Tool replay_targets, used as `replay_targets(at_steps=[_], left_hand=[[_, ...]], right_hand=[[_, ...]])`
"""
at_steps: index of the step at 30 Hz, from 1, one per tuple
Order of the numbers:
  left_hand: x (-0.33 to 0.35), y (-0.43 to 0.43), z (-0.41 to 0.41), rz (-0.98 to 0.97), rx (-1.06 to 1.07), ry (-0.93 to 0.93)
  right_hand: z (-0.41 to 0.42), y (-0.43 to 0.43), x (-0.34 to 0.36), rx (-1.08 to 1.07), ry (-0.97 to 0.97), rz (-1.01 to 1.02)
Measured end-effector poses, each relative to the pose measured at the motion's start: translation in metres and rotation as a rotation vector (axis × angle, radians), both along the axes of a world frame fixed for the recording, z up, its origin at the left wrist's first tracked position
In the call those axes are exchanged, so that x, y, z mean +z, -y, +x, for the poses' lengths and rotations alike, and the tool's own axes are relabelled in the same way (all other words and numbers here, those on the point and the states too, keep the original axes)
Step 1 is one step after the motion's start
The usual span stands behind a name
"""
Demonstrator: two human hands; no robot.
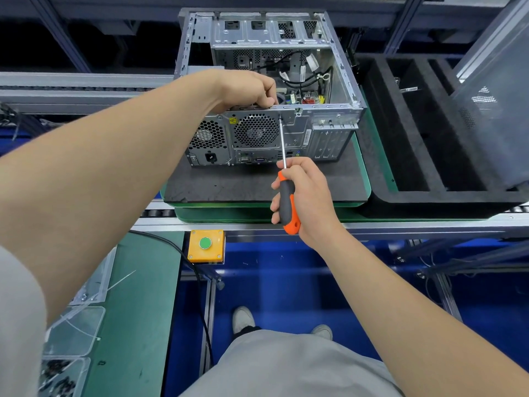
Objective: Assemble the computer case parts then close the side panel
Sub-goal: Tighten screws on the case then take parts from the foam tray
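Both hands work the open computer case (266,90) lying on a black mat (229,184): left hand (246,88) curls over its rear edge, apparently gripping it; right hand (305,196) grips a screwdriver (287,200), tip on the rear panel.

Yellow box (206,246) (green button (205,243)) near clear bins (76,330)
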State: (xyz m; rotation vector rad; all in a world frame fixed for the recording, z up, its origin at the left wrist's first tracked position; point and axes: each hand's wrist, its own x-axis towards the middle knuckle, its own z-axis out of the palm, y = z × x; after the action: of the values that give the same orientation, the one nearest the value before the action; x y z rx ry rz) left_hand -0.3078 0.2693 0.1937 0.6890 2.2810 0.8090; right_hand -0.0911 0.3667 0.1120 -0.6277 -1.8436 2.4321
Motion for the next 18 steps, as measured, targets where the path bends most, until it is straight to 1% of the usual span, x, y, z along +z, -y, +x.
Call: replay_targets(at_steps=[18], left_hand=[[0.0001,-0.0022,0.0029,0.019,0.035,-0.009]], right_hand=[[0.0003,0.0004,-0.0021,-0.007,-0.003,-0.028]])
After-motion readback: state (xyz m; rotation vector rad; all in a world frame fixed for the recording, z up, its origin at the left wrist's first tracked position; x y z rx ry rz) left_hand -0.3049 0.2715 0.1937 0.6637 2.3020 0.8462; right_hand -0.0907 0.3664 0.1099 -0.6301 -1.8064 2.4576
